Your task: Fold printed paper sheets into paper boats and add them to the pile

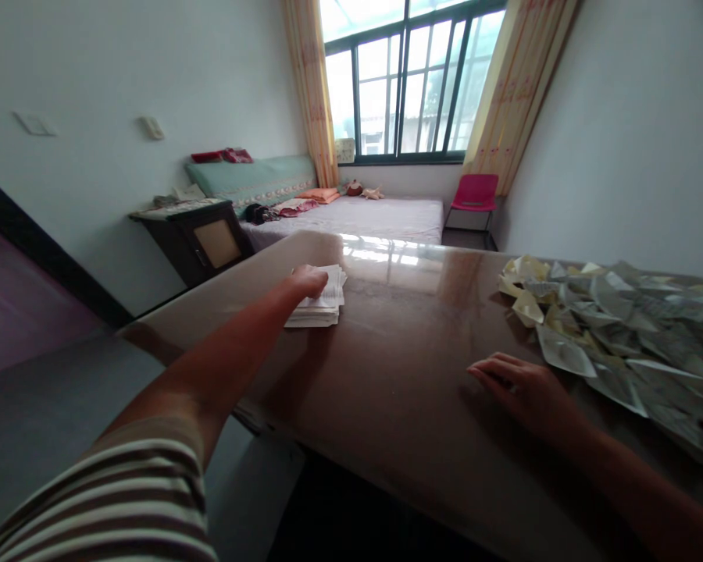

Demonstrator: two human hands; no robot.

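Observation:
My left hand (308,282) is stretched far out across the glossy brown table (398,367) and its fingers are curled onto a stack of white printed paper sheets (323,300). Whether it grips a sheet or only presses on the stack is hard to tell. My right hand (519,384) lies flat on the table top, fingers spread and empty, right beside a big heap of folded paper pieces (621,336) at the table's right side.
Beyond the table stands a bed (380,216) with pillows and clothes, a dark cabinet (196,234) at its left, and a pink chair (474,195) under the window (410,78). The floor lies to the left of the table edge.

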